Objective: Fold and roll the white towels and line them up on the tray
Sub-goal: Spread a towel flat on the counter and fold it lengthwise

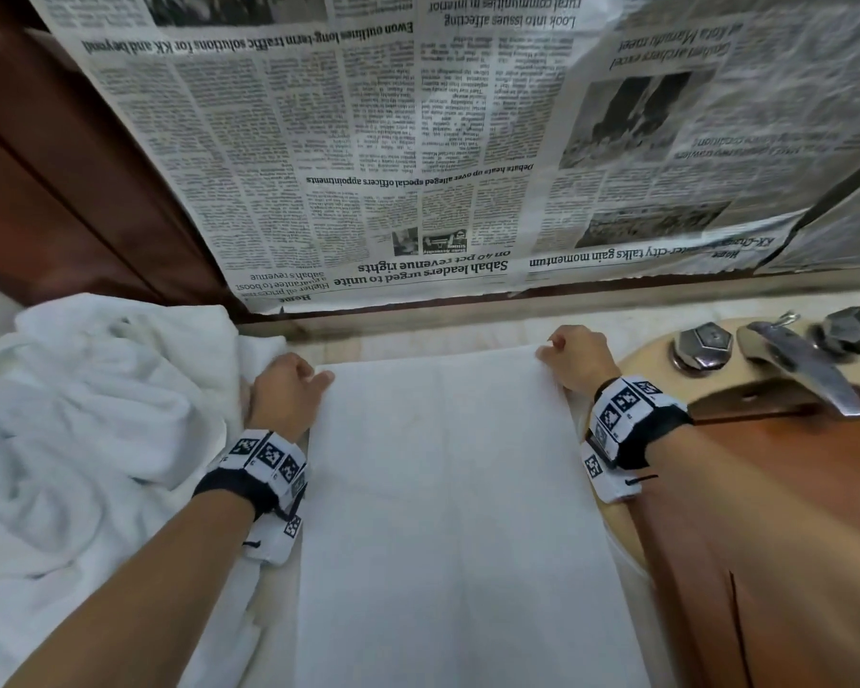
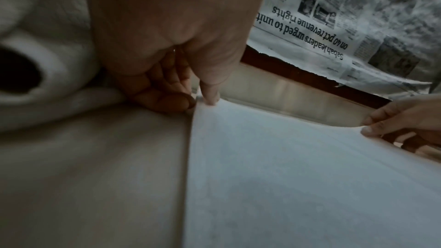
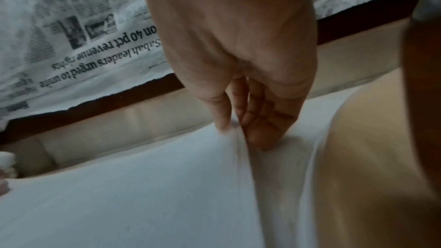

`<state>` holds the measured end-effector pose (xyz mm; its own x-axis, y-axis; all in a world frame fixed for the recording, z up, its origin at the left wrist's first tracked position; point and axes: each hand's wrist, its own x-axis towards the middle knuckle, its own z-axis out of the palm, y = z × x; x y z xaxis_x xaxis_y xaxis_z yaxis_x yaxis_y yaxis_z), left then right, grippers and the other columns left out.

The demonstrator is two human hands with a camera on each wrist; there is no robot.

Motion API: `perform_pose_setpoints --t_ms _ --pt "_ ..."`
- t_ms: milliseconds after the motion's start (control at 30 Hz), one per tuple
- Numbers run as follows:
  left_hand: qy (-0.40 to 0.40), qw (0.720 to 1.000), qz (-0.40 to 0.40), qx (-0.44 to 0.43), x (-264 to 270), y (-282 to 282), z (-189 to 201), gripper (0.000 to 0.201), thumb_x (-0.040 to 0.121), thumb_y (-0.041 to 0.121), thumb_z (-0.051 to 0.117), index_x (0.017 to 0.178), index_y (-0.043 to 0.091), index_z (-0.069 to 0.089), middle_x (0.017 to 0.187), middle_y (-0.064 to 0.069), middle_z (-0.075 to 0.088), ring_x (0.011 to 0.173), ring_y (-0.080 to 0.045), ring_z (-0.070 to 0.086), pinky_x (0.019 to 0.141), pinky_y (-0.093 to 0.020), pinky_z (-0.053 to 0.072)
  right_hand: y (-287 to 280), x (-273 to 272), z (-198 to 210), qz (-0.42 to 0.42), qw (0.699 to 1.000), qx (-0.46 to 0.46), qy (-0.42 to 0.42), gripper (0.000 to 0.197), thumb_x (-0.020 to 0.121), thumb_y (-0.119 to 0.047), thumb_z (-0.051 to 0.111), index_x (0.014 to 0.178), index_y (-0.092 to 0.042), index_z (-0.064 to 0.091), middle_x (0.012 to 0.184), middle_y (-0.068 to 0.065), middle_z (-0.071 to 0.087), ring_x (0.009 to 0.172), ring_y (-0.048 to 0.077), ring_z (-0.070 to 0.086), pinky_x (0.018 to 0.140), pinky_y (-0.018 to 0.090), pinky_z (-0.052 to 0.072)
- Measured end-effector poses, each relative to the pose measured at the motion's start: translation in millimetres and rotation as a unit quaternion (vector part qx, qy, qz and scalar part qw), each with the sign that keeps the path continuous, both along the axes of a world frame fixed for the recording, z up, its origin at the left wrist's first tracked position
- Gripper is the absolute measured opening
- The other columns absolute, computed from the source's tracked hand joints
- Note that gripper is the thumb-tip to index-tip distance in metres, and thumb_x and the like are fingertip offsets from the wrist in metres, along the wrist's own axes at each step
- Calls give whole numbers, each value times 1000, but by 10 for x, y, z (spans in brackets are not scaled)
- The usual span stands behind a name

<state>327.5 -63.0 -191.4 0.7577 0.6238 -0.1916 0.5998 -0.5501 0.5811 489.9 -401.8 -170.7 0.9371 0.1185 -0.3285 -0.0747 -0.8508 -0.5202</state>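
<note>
Sheets of newspaper (image 1: pixel 368 141) hang upside down over the wall behind a pale tabletop (image 1: pixel 418 335), and that is where we are working. Our left hand (image 1: pixel 284 389) pinches the far left corner of the flat white towel (image 1: pixel 448 513), thumb on top and fingers curled beneath. Our right hand (image 1: pixel 574 357) pinches the far right corner the same way. Between the two hands the far edge runs taut and straight, and the towel lies smooth toward us in a long rectangle.

We judge the fold to be in hand, with the towel squared and flattened and no rolling begun. The next move calls for both corners to travel together, either drawn toward us for another fold or turned over to start the roll, with even tension so the edge does not skew.

To the left, touching our left wrist, sits a heap of crumpled white towels (image 1: pixel 85 414), still to be done. To the right lie a round wooden board (image 1: pixel 765 489) and the metal tap (image 1: pixel 795 360) with its two faceted handles. Whether that board is the tray we cannot tell, and no rolled towel shows anywhere.

The left wrist view shows what the head view hides: the thumb (image 2: pixel 210 90) pressing the corner against curled fingers, with the right hand visible across the edge. The right wrist view shows a raised crease in the towel beneath the fingers (image 3: pixel 262 120), near the wooden rim.
</note>
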Motion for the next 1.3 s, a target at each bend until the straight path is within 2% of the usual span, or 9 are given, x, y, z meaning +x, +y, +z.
perform_pose_setpoints --t_ms 100,300,433,567,800,967,1133,1200,1300 --pt "-20 997 -32 65 -136 -175 70 44 94 42 63 123 8 58 123 -12 57 112 -32 56 97 -42 46 -5 -170 115 31 999 -1 -29 33 97 -23 58 123 -3 58 122 14 60 116 32 53 97 37 44" --pt "-28 973 -216 77 -684 -929 -44 71 90 66 33 139 19 55 148 -9 47 137 -33 41 111 -48 37 -34 -1206 205 167 985 -18 -48 58 103 -35 47 152 -7 33 158 11 32 145 27 29 117 36 26" --pt "72 961 -250 96 -904 -1189 -118 86 82 74 6 155 35 29 166 2 14 152 -27 11 120 -50 21 -87 -1583 47 221 969 -113 -19 66 105 -44 34 158 -11 12 166 6 6 153 22 8 121 40 15" --pt "105 954 -247 132 -1030 -1178 -199 85 81 74 -2 158 41 9 168 4 -5 154 -27 -5 122 -50 5 -212 -1706 -66 214 965 -151 -4 70 106 -43 29 158 -6 0 166 10 -9 153 23 -6 123 35 1" --pt "129 965 -192 121 -1081 -1172 -129 71 98 63 21 159 28 17 168 -7 0 153 -35 0 122 -55 7 -281 -2089 -68 157 979 -124 -28 68 105 -39 31 157 -4 5 166 14 1 153 24 1 125 38 3" --pt "47 933 -348 79 -727 -1575 52 88 82 67 16 150 16 41 160 -9 31 147 -32 28 119 -46 22 -414 -2344 -73 125 987 -96 -36 67 105 -33 34 157 -4 5 166 13 2 153 24 2 124 34 4" --pt "10 889 -455 54 -26 -2097 159 49 101 36 49 148 24 45 150 -6 42 133 -30 41 110 -40 37 -534 -2352 -56 64 991 -68 -97 55 100 -20 51 148 0 36 149 15 41 135 31 42 111 37 36" --pt "16 883 -463 67 221 -2256 125 44 103 30 49 147 29 47 147 -4 44 130 -29 42 105 -42 40 -596 -2353 -142 54 989 -75 -114 47 92 -14 62 136 0 52 130 15 58 116 32 58 96 39 51" --pt "20 874 -472 111 495 -2373 40 39 103 28 50 140 37 53 133 -3 51 120 -27 47 95 -43 46 -619 -2366 -239 43 989 -71 -123 42 82 -9 74 122 -2 63 114 10 66 101 28 64 81 35 57"
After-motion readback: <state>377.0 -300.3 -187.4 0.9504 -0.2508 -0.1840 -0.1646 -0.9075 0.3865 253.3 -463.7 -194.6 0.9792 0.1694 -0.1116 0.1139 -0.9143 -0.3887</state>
